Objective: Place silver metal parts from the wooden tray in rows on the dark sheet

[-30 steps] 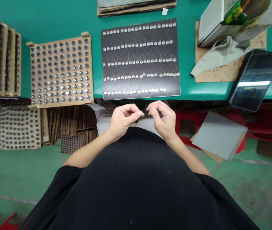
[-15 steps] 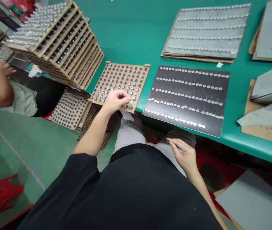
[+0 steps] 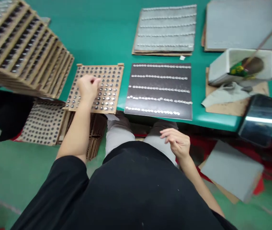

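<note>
Fingertips of the left hand (image 3: 88, 87) bunch over the square tan wooden tray (image 3: 121, 65) of round silvery metal pieces (image 3: 112, 103), at left; whether they pinch one, I cannot tell. The right hand (image 3: 177, 142) curls loosely, nearer. Straight vertical moves should spare neighbouring pieces.

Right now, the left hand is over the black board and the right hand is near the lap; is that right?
Not quite: the head view shows the left hand over the wooden tray, not the black board. The right hand is near the lap.
</note>
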Tool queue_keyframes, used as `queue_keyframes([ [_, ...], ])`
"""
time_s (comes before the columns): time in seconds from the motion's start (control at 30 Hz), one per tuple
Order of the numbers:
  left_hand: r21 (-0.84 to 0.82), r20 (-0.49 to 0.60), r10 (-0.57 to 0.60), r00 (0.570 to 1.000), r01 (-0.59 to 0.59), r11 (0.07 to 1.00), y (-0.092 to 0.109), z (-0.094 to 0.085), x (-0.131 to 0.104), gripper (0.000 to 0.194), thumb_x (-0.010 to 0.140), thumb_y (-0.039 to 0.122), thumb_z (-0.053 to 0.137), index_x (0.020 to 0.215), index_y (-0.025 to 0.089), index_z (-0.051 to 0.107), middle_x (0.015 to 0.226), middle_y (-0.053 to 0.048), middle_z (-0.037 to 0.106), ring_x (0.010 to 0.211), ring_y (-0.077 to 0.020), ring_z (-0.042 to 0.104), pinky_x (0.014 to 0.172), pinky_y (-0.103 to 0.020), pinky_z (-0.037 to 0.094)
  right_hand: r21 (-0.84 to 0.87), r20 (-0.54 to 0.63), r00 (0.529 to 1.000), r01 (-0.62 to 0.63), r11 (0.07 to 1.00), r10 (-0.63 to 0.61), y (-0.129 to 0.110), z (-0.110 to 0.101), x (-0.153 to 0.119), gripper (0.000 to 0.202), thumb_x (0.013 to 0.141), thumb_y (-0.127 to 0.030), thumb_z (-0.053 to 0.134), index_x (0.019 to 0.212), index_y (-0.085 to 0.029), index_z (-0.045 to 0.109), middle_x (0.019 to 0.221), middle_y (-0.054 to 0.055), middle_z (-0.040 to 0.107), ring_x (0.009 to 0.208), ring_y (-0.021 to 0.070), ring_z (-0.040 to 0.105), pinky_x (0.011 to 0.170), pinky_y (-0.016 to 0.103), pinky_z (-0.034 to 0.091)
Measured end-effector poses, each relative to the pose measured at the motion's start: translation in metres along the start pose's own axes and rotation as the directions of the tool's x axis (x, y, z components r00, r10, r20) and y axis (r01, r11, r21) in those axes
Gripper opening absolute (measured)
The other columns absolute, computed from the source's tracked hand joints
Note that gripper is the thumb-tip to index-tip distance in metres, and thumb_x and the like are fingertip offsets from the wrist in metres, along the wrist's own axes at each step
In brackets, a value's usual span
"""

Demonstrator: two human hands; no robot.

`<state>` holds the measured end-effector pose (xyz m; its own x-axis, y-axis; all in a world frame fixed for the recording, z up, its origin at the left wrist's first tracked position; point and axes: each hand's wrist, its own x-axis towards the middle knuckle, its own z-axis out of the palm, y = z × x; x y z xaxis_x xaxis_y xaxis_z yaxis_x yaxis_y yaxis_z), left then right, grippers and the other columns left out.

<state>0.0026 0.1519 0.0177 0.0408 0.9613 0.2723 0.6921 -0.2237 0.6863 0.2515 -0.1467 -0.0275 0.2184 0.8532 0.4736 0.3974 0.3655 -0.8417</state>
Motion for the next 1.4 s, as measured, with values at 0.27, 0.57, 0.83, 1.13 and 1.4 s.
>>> queue_keyframes([
  [0.27, -0.447, 0.254, 0.250, 0.934, -0.116, 0.887, 0.059, 0.016, -0.103, 0.015, 0.068, 0.018, 0.074, 0.083, 0.017, 0.070, 0.085, -0.002, 0.065, 0.072, -0.0114, 0.058, 0.061, -0.025, 0.045, -0.396, -0.359, 0.916, -0.325, 0.859, 0.182, 0.015, -0.036, 0.037, 0.011, 0.075, -0.029, 0.076, 0.081, -0.020, 0.072, 0.071, 0.001, 0.072, 0.059, 0.0136, 0.065, 0.061, 0.029, 0.056],
  [0.57, -0.565, 0.565, 0.251, 0.786, 0.147, 0.811, 0.101, 0.035, -0.170, 0.018, 0.074, 0.023, 0.071, 0.060, 0.016, 0.063, 0.062, -0.001, 0.059, 0.059, -0.0103, 0.052, 0.056, -0.025, 0.042, -0.422, -0.343, 0.922, -0.321, 0.848, 0.178, 0.017, -0.031, 0.051, 0.010, 0.073, -0.016, 0.069, 0.064, -0.020, 0.069, 0.063, -0.001, 0.064, 0.055, 0.0109, 0.054, 0.056, 0.028, 0.044],
  [0.83, -0.544, 0.815, 0.126, 0.566, 0.671, 0.504, 0.122, 0.051, -0.187, 0.027, 0.071, 0.038, 0.078, 0.071, 0.015, 0.065, 0.065, 0.001, 0.054, 0.054, -0.0064, 0.044, 0.052, -0.022, 0.036, 0.021, -0.275, 0.961, 0.042, 0.999, -0.035, -0.015, 0.003, 0.032, 0.010, 0.076, -0.014, 0.068, 0.079, -0.023, 0.070, 0.069, -0.002, 0.065, 0.059, 0.0100, 0.058, 0.054, 0.025, 0.049],
  [1.13, -0.563, 0.814, 0.134, 0.565, 0.711, 0.421, 0.126, 0.046, -0.189, 0.033, 0.065, 0.042, 0.083, 0.061, 0.015, 0.064, 0.057, 0.001, 0.049, 0.051, -0.0063, 0.040, 0.049, -0.023, 0.030, -0.011, -0.227, 0.971, -0.074, 0.997, 0.070, -0.018, 0.009, 0.029, 0.007, 0.079, -0.026, 0.068, 0.074, -0.026, 0.072, 0.069, 0.000, 0.069, 0.062, 0.0134, 0.062, 0.057, 0.030, 0.053],
  [1.4, -0.565, 0.805, 0.083, 0.587, 0.718, 0.407, 0.126, 0.043, -0.189, 0.029, 0.063, 0.036, 0.084, 0.057, 0.015, 0.064, 0.056, 0.002, 0.050, 0.049, -0.0056, 0.041, 0.048, -0.023, 0.032, 0.138, -0.194, 0.969, -0.129, 0.982, 0.155, -0.017, 0.012, 0.024, 0.005, 0.079, -0.026, 0.072, 0.077, -0.026, 0.076, 0.071, 0.000, 0.072, 0.063, 0.0124, 0.066, 0.058, 0.027, 0.055],
])
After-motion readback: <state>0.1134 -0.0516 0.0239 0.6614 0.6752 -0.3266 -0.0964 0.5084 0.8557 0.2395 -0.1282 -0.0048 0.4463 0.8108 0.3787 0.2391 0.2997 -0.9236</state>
